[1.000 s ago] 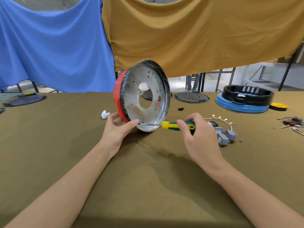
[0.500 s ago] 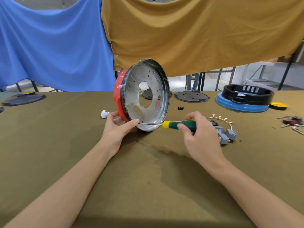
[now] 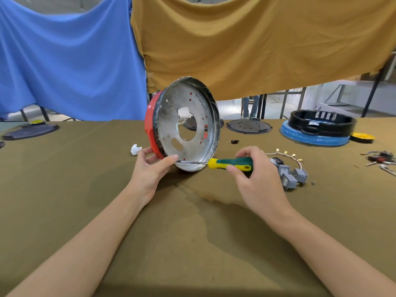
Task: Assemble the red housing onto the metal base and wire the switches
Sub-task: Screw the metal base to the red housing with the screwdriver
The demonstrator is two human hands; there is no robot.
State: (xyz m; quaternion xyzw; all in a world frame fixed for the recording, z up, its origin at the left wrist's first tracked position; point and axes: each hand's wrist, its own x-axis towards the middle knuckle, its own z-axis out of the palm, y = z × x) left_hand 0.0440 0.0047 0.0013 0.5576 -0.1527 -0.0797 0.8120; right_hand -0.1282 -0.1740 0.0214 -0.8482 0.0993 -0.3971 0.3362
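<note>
Metal base (image 3: 188, 127) on edge; right hand (image 3: 255, 179) beside.

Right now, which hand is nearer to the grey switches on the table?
The right hand, which holds the screwdriver just left of the grey switches. The left hand grips the red housing, much farther left.

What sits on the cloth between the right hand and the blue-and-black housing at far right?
In the head view, the grey switches with their wire loop lie between the right hand and that housing.
</note>
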